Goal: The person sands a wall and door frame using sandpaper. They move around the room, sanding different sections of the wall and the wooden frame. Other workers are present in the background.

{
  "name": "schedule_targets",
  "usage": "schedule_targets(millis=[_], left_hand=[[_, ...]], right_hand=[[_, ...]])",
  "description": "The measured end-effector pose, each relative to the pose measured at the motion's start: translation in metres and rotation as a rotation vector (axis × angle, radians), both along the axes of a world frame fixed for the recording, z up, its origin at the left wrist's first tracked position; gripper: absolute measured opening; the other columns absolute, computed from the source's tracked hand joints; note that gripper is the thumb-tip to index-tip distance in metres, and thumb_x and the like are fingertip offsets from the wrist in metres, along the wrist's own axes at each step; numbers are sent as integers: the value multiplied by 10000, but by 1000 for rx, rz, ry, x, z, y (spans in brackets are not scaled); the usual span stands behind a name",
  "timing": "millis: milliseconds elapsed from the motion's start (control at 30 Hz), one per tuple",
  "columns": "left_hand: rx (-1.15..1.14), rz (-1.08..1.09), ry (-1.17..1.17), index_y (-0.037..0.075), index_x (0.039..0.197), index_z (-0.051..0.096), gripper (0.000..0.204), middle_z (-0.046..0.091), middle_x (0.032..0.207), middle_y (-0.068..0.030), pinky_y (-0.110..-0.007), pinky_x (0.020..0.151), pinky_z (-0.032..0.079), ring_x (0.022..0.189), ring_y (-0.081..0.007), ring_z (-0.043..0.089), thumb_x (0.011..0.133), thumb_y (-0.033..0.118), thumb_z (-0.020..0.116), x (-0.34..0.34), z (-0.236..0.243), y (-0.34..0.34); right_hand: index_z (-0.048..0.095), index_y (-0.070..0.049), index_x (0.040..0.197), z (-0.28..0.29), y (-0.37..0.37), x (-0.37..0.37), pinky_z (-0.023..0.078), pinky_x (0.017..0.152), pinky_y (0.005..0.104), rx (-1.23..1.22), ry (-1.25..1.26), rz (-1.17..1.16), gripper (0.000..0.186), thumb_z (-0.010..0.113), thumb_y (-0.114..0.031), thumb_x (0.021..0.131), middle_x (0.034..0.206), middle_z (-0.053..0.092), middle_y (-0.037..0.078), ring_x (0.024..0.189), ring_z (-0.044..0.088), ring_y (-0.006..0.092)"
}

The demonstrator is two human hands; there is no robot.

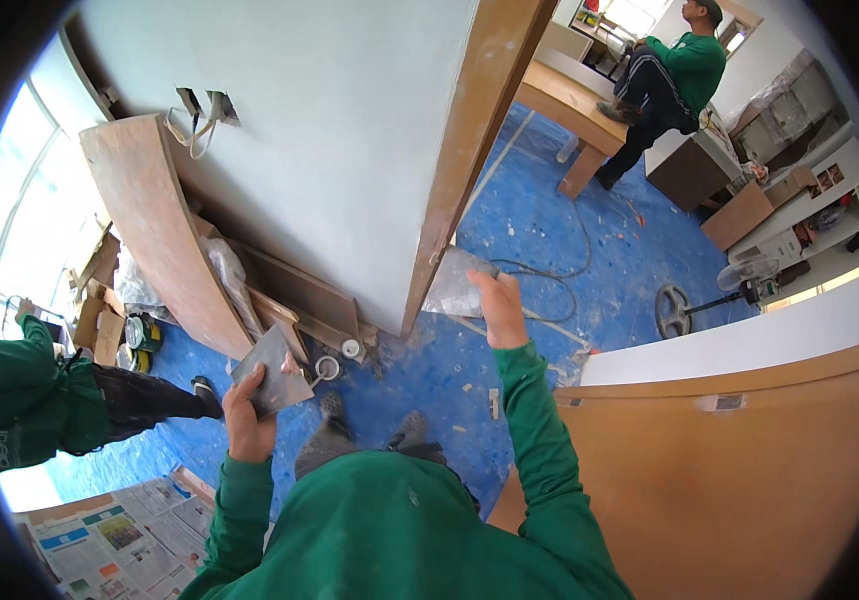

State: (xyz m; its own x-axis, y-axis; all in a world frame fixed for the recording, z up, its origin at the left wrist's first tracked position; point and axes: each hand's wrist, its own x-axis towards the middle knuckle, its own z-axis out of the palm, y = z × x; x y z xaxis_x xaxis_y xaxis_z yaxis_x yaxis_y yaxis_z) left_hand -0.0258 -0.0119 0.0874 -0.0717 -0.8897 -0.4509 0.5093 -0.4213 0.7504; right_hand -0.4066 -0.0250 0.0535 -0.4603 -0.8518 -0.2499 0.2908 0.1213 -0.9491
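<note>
My left hand is closed round the edge of a flat grey plate, held at waist height. A small pinkish lump, which looks like putty, sits near the plate's right edge. My right hand grips a thin, pale grey flat scraper blade at its right edge. That blade is by the lower part of the wooden door frame at the end of the white wall. Whether the blade touches the frame I cannot tell.
Curved wooden board leans on the wall below wires. Small tubs stand by my feet on blue sheeting. One co-worker is at left; another is by a wooden bench. An orange-brown door stands at right.
</note>
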Motion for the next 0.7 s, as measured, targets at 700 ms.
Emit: schedule_targets(millis=[700], left_hand=[[54,-8,-46,-51,1179,599,286,680,1115,-108,-359,936,506,1018,-228,666,942,108,604,20,-7,-9]], right_hand=[[685,-5,891,56,-34,-1,549,488,352,155,136,37,241,653,-243,867,801,692,89,636,670,196]])
